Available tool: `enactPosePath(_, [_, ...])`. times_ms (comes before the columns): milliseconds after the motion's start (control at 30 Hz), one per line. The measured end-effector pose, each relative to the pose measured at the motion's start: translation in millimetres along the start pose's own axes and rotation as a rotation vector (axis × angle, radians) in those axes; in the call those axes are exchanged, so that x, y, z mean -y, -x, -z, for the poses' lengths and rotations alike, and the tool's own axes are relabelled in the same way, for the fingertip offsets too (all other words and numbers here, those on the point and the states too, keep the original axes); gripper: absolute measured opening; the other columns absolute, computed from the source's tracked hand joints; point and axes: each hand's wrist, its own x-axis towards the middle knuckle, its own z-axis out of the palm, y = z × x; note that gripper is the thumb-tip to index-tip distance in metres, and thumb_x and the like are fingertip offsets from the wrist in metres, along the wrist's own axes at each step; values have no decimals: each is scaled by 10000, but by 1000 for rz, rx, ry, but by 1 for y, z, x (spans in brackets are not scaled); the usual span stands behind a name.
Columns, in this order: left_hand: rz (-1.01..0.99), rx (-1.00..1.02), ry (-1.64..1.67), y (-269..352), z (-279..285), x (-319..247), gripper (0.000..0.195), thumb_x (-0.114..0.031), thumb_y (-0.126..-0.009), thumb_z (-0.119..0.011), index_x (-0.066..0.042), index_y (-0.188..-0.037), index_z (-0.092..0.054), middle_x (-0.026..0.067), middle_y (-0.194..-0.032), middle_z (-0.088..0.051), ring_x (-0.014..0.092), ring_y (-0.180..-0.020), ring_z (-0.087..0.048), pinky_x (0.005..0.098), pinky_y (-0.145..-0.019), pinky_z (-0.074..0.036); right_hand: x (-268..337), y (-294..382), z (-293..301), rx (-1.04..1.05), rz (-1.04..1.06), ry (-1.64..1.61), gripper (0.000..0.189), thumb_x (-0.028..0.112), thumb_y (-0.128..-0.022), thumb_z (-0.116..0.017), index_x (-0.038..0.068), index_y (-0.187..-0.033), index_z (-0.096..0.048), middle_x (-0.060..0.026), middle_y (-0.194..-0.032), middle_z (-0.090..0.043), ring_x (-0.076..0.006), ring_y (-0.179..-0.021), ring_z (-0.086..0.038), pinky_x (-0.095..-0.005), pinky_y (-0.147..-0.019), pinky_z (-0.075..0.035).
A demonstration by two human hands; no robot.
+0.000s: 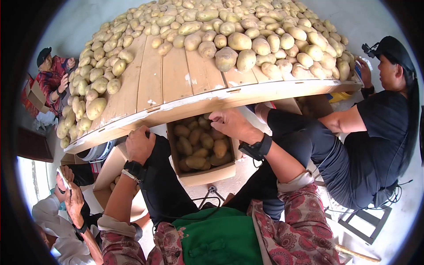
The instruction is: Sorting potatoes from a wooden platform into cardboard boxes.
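Observation:
My left hand (140,145) is bent with its knuckles close to the wooden table's front edge (185,109). Its fingertips are hidden, and nothing shows in it. Over the far right corner of a cardboard box (208,174), just below that edge, hovers my right hand (233,124). Its fingers are curled, the thumb stands apart, and no potato shows in its grasp. Potatoes (200,140) fill the box between my knees. On the tabletop (174,76) lies a broad heap of potatoes (240,41), thickest toward the back and right.
A person in black (374,132) sits close on my right. At lower left, another person's hands (73,197) hold something white. A third person (53,79) is beyond the table's left end. Another cardboard box with potatoes (114,184) stands by my left leg.

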Motion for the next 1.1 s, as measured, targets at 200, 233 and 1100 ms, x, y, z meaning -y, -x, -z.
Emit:
enactPosePath(200, [2, 7, 7, -3, -1, 3, 215, -267, -803, -609, -76, -886, -661, 145, -909, -677, 351, -894, -629, 443, -803, -503, -27, -2, 115, -823, -46, 272, 189, 187, -784, -751, 50, -863, -649, -147, -901, -649, -292, -864, -632, -381, -816, -485])
enactPosePath(233, [-38, -25, -6, -5, -3, 2, 222, -270, -804, -606, -75, -892, -665, 147, -908, -677, 354, -890, -631, 440, -801, -505, -26, 2, 129, -862, -106, 379, 283, 185, -775, -749, 59, -999, -632, -186, -1056, -613, -339, -1011, -596, -407, -884, -464])
enactPosePath(1100, [-13, 3, 15, -5, -5, 3, 230, -271, -803, -592, -73, -892, -665, 142, -911, -677, 348, -874, -634, 443, -786, -510, -41, -28, 101, -720, -182, 440, 537, 211, -725, -749, 59, -1205, -563, -189, -1046, -663, -306, -1001, -642, -381, -877, -503])
